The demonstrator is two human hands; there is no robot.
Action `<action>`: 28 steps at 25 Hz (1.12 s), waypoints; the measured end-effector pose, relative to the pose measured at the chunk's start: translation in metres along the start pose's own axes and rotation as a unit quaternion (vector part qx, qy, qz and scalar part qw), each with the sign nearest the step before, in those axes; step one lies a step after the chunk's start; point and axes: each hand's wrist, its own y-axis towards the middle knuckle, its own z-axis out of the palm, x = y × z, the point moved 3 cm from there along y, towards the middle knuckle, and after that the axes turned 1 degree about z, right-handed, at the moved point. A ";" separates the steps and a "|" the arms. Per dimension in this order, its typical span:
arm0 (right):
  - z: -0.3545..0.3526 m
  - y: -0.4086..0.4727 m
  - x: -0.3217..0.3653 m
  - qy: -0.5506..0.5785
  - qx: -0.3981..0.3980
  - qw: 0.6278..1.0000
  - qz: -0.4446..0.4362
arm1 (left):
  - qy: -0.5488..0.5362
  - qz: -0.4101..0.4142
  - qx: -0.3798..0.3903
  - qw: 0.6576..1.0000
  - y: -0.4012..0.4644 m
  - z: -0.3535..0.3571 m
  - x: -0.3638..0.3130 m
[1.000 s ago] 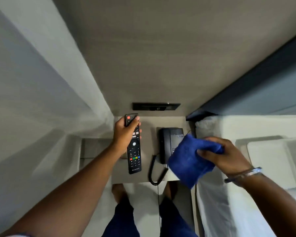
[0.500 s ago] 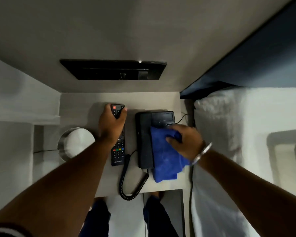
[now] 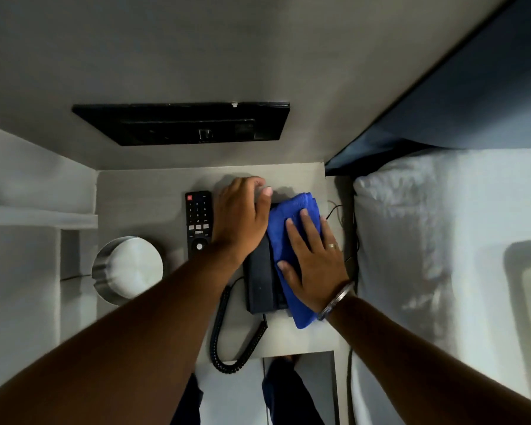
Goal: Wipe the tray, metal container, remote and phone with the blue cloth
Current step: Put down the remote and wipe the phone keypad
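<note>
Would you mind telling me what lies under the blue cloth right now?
The blue cloth lies over the right side of the black phone, pressed flat by the right hand. The phone's keypad is covered and cannot be seen.

Phone [image 3: 259, 277]: right half under the blue cloth [image 3: 292, 228], far end under the left hand [image 3: 242, 216].
Remote [image 3: 198, 223]: near end behind the left forearm; button labels unreadable.

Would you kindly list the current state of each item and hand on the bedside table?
Phone: on table, handset on cradle.
Blue cloth: folded, pressed flat on phone.
Right hand: flat on cloth.
Left hand: on phone's top end.
Remote: lying face up, untouched.
Metal container: upright, untouched.
</note>
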 end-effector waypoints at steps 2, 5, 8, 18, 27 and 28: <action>0.015 -0.014 0.005 -0.027 0.020 0.999 0.026 | 0.027 -0.011 0.020 0.999 0.002 0.010 -0.004; 0.029 -0.048 0.018 -0.042 0.015 0.996 0.083 | 0.090 -0.003 0.007 0.996 -0.002 0.015 0.002; 0.014 -0.032 0.026 -0.049 -0.062 0.990 0.120 | 0.139 0.003 0.019 0.990 -0.003 0.018 0.001; -0.003 -0.056 0.043 -0.053 -0.021 0.993 0.099 | 0.166 -0.015 0.029 0.986 0.000 0.017 0.000; -0.036 0.044 0.006 -0.093 -0.017 0.985 0.144 | 0.188 -0.023 0.047 0.981 0.002 0.018 -0.002; -0.030 0.019 0.008 -0.092 -0.007 0.986 0.142 | 0.187 -0.025 0.042 0.981 0.002 0.017 -0.002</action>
